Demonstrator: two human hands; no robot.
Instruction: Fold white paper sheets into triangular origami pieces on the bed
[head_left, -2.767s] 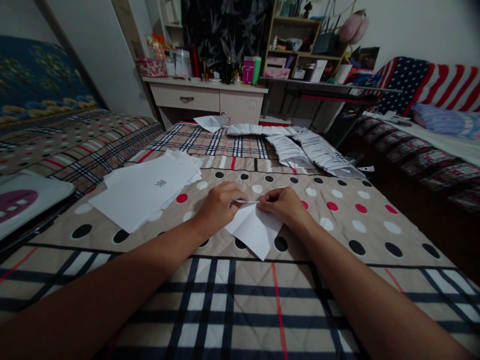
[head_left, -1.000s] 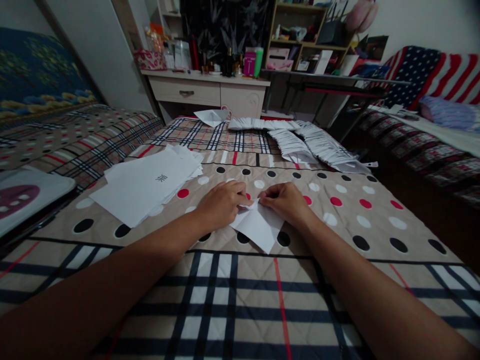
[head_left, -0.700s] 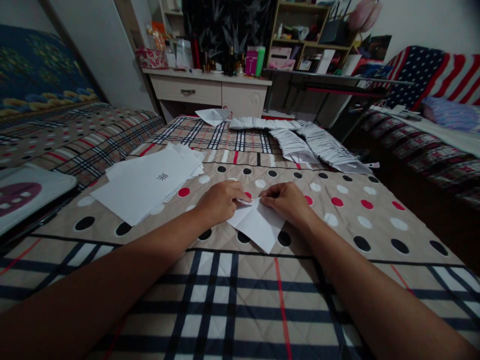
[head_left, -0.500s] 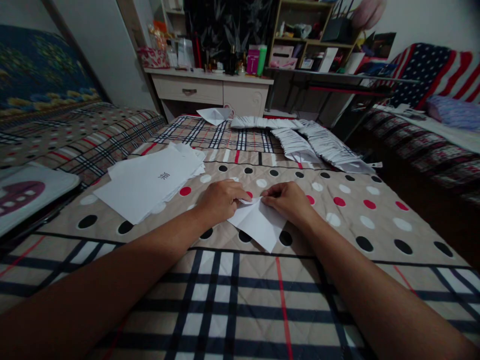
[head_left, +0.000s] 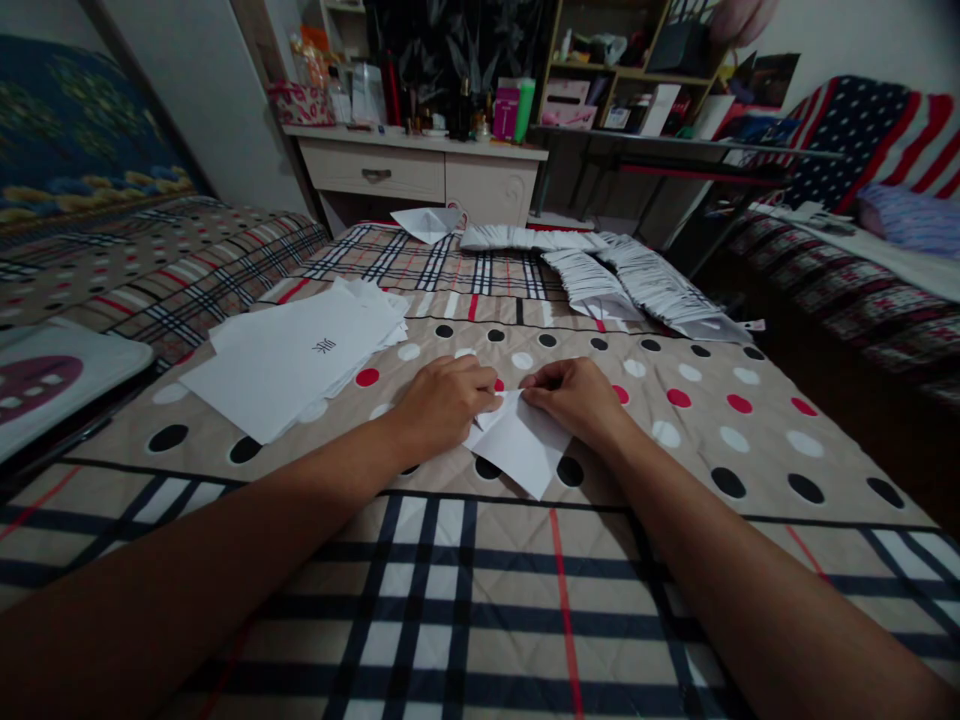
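Stacked sheets [head_left: 289, 365] lie toward the left edge of the bed [head_left: 600, 600], rows of folded paper [head_left: 651, 282] near its far right corner. Between, the right hand [head_left: 577, 395] grips a folded sheet [head_left: 529, 445] by its far edge; the left hand [head_left: 444, 402] covers its left side, grip unclear. Beyond, a shelf unit [head_left: 589, 68] holds a pink box [head_left: 568, 92].

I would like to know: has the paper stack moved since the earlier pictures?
No. The paper stack has not visibly shifted in any direction: its near corner lies beside the same black dot of the bedspread.
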